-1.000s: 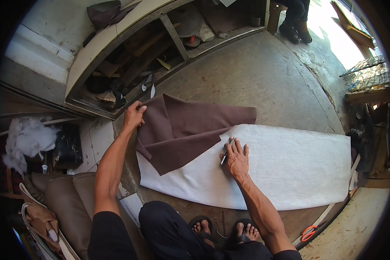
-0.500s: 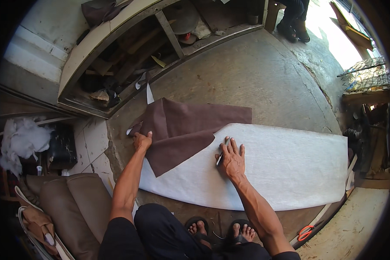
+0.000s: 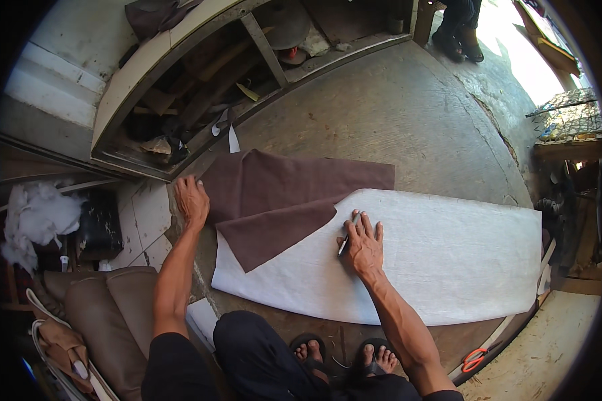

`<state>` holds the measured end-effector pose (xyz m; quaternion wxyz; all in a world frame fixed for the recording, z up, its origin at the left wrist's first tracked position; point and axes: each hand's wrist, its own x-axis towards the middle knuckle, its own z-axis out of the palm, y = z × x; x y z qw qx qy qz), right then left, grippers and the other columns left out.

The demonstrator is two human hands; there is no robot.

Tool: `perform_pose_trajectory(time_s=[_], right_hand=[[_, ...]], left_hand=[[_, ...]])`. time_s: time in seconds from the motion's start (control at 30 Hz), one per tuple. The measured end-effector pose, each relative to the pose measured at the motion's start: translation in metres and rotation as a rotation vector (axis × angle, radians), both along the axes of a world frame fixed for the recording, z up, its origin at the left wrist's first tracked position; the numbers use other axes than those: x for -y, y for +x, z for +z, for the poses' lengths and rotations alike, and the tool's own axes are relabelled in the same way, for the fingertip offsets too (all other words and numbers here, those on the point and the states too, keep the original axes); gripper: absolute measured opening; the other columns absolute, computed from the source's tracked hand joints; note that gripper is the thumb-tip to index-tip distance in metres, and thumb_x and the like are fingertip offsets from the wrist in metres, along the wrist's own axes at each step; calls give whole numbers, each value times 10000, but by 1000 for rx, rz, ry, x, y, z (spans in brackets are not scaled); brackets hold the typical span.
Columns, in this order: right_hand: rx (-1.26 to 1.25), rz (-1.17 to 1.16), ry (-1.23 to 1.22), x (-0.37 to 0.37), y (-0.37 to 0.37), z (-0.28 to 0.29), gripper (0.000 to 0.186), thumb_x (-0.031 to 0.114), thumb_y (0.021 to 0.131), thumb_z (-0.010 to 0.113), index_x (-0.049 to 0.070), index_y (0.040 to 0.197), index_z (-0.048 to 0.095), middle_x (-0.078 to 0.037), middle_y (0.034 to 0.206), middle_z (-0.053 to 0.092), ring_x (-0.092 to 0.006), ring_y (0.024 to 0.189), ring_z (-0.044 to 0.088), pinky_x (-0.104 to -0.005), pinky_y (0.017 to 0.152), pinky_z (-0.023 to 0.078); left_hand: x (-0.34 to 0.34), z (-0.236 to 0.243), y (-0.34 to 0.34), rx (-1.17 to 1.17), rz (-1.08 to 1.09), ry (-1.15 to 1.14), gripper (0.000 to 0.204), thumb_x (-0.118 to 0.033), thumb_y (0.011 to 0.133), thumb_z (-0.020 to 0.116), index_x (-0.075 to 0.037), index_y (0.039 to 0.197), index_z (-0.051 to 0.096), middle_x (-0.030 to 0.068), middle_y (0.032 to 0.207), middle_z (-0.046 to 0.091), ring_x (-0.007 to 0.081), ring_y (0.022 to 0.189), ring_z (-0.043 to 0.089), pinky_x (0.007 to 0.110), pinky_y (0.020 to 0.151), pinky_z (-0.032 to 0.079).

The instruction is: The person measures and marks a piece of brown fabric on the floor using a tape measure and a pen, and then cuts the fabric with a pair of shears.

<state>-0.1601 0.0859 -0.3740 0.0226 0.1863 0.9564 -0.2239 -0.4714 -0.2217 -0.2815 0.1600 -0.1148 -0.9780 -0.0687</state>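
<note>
My right hand presses on a large white-faced sheet on the floor. A slim, pen-like tool with a pale end is tucked under its fingers; its exact kind is unclear. Over the sheet's left part lies a dark brown leather-like piece, its near-left corner folded onto the white. My left hand is at the brown piece's left edge, fingers apart and somewhat bent, with nothing visible in them.
Orange-handled scissors lie at the lower right. A cluttered cabinet stands at the far left. Brown rolls and white stuffing are on the left. Another person's shoes show at the far right.
My left hand has let go of the brown piece's bunched left end and moved left and away from me. That end now lies flatter. My right hand stays on the sheet.
</note>
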Motion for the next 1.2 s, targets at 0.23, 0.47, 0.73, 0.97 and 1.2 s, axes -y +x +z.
perform_pose_trajectory(time_s=[0.23,0.47,0.73,0.97,1.2], right_hand=[[-40,29,-30,12,-7,6,472,415,988,531,135,1367,491,-116,1595,350,-302,1494,273,-596,1190,174],[16,-8,35,-7,4,1,473,417,980,538,139,1361,509,-120,1578,369,-285,1487,290,-602,1189,182],[-10,-5,4,-1,0,2,448,377,981,542,131,1354,496,-124,1596,343,-307,1495,268,-595,1187,176],[-14,10,-2,3,-1,3,462,399,987,535,134,1363,498,-127,1589,350,-301,1490,278,-609,1188,174],[-32,-3,-3,9,-2,3,454,399,990,530,128,1353,510,-124,1580,364,-301,1486,286,-607,1188,176]], left_hand=[[79,-92,44,355,549,215,337,-278,931,673,-45,1166,608,119,1081,625,298,938,613,442,794,493],[88,-61,-16,535,720,543,208,-259,918,700,-52,941,703,119,873,703,290,848,660,419,789,514],[36,-19,55,256,-290,81,521,-215,877,695,-58,1340,515,201,1308,504,397,1218,490,468,1043,404],[-7,-18,125,562,-863,-389,607,-290,775,801,-140,1311,560,159,1439,460,341,1331,438,445,1076,365],[-17,-26,51,272,-579,-51,311,-64,824,646,-67,1133,615,111,1195,612,309,1145,556,443,970,401]])
